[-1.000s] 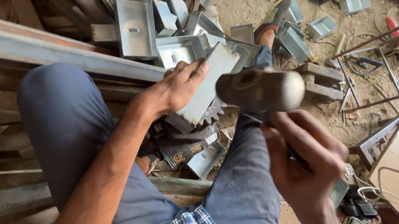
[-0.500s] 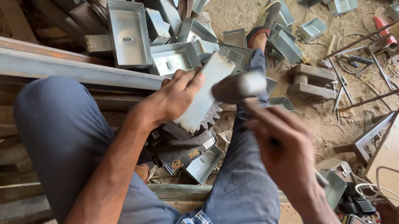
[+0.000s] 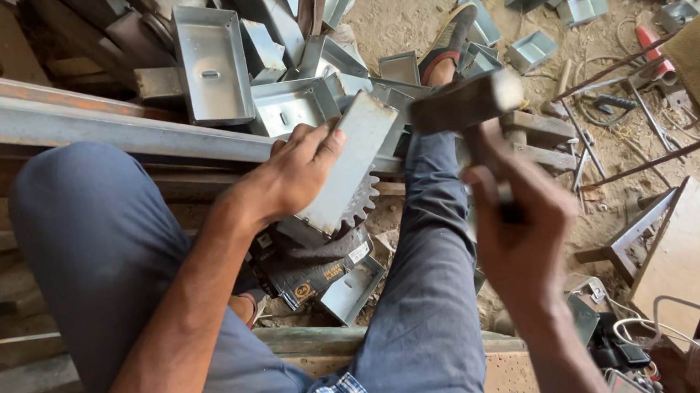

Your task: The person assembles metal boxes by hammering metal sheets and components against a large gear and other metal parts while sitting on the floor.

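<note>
Hammer [image 3: 465, 102] raised since, metal trays [image 3: 212, 65] around

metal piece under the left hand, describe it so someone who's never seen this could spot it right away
Start at the long steel beam crossing the upper left, then follow the bare forearm down to the left hand. Its fingers press a flat grey metal piece onto a toothed gear between the knees. Unlike the open metal trays heaped behind, it lies closed side up, directly under the raised hammer.
</note>
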